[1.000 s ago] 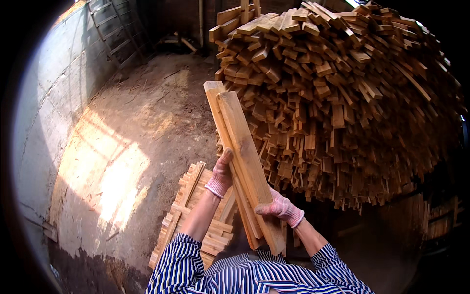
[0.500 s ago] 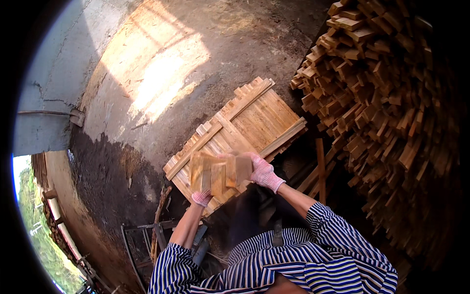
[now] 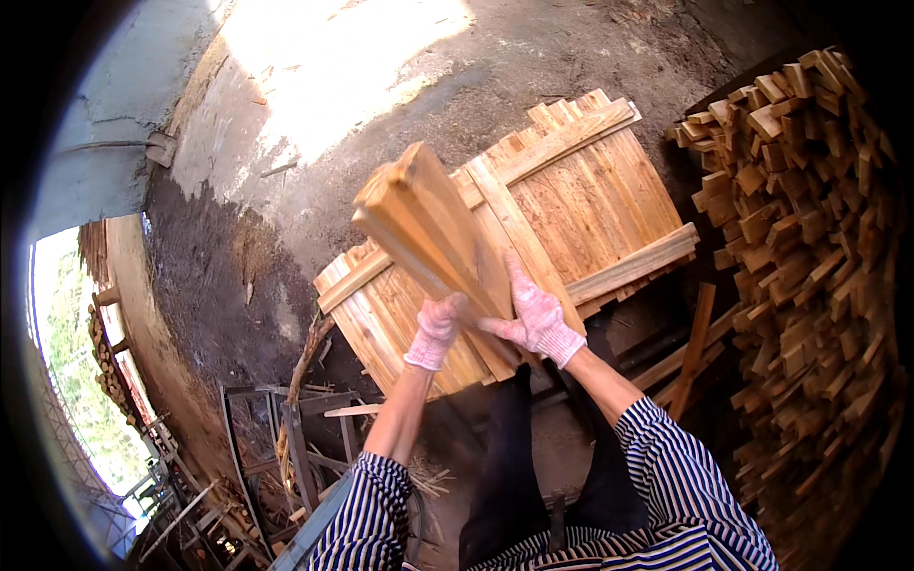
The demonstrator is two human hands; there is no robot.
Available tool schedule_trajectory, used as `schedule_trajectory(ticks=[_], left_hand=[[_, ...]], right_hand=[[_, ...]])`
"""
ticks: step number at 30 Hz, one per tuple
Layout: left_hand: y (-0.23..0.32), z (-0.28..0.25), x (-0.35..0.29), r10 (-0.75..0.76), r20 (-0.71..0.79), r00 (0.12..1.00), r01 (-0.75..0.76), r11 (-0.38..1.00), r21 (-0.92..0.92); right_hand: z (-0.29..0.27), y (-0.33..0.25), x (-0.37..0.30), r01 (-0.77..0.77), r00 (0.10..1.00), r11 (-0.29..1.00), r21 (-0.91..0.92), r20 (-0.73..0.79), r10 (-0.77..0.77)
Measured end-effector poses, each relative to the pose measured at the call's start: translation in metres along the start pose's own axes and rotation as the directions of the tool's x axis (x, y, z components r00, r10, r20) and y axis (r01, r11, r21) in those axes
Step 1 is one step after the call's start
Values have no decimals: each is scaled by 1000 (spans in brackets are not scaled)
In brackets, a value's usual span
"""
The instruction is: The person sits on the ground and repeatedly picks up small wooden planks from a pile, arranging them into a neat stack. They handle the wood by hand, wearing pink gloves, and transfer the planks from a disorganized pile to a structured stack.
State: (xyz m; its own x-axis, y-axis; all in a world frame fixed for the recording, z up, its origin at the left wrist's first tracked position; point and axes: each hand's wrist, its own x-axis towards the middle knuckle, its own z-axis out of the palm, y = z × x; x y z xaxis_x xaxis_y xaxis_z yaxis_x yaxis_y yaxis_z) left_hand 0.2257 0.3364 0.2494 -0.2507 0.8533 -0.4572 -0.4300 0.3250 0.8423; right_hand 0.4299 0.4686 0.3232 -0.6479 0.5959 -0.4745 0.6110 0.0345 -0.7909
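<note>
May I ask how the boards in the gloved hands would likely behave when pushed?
The boards look thick and straight, so probably stiff. Several seem stacked loose, so they may slide apart. Flat faces make rolling unlikely.

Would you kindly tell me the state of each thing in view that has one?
Left hand in pinkish-white knit glove: fingers curled against the planks.
Right hand in pinkish-white knit glove: thumb spread, against the planks.
Brown rectangular wooden planks: bunched, tilted, between both hands.
Pale slatted wooden stack: lying flat, strips across its top.
Tall brown board pile: stacked, ends outward.
</note>
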Motion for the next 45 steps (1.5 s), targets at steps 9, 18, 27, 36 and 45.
schedule_trajectory(ticks=[9, 18, 27, 36, 45], left_hand=[[-46, 109, 58, -498, -176, 849, 388, 815, -431], [-78, 73, 88, -426, -380, 821, 327, 896, -299], [-65, 93, 132, -356, -185, 916, 302, 915, -268], [-31, -57, 141, 164, -494, 854, 486, 88, 870], [1, -160, 120, 199, -314, 928, 353, -201, 914]], right_hand=[[-1, 118, 21, -127, 962, 982, 139, -225, 157], [10, 197, 123, -122, 981, 933, -339, -186, 61], [-14, 89, 75, -166, 982, 972, 168, 117, 147], [-52, 247, 126, -157, 930, 857, -491, -365, -39], [2, 200, 128, -264, 962, 813, -519, -203, 183]])
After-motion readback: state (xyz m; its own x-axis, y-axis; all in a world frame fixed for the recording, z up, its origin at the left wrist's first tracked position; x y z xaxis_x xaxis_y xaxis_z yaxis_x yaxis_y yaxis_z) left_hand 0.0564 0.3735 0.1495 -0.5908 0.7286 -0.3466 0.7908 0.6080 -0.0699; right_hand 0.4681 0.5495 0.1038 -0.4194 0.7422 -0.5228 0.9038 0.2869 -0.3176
